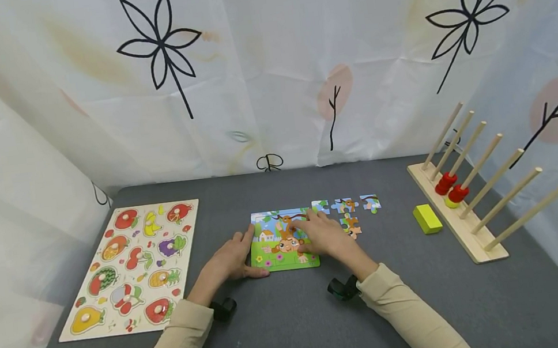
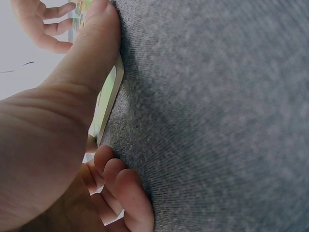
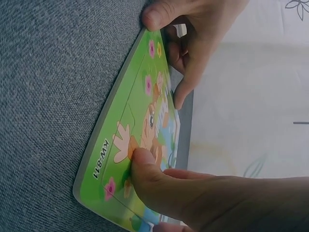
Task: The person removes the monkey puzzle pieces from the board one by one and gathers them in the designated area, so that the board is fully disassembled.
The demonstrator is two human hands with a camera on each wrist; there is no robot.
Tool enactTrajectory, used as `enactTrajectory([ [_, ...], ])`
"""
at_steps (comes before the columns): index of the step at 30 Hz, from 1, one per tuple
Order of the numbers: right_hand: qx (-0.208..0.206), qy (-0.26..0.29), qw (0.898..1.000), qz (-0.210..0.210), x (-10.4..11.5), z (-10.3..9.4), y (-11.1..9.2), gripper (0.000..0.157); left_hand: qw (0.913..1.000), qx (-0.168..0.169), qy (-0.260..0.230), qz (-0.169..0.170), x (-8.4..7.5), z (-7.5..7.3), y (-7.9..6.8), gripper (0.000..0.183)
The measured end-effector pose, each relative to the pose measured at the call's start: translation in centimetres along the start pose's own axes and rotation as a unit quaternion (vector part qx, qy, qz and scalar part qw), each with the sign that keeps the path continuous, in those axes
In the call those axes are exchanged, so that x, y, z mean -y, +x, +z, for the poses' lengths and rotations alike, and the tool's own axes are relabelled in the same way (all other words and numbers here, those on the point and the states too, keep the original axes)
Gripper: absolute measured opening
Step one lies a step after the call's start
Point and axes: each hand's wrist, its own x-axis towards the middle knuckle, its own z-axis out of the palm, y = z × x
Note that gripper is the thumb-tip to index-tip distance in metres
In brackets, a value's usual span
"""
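A picture puzzle board (image 1: 279, 261) with a cartoon monkey on green lies flat mid-table. At its left side, my left hand (image 1: 231, 256) touches the edge, thumb by the near corner and straight index finger farther up. Its other fingers are bent against the table in the left wrist view. Over the board's right side is my right hand (image 1: 324, 233), thumb and fingertips spread and resting on the picture. In the right wrist view that thumb (image 3: 144, 157) touches the monkey's hand. Whether a piece lies under the right fingers is hidden.
Loose jigsaw pieces (image 1: 370, 202) lie right of the board, one partly behind my right hand. A yellow-green block (image 1: 427, 219) sits beside a wooden peg rack (image 1: 480, 239) with red and yellow beads. At left lies a fruit puzzle board (image 1: 135, 325).
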Motion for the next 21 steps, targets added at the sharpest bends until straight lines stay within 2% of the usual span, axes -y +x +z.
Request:
enactTrajectory([
  [21,-0.011,0.0,1.0,0.0,0.19,-0.04,-0.09,0.054,1.0,-0.001,0.003,-0.003,0.04,0.06,0.04,0.12],
])
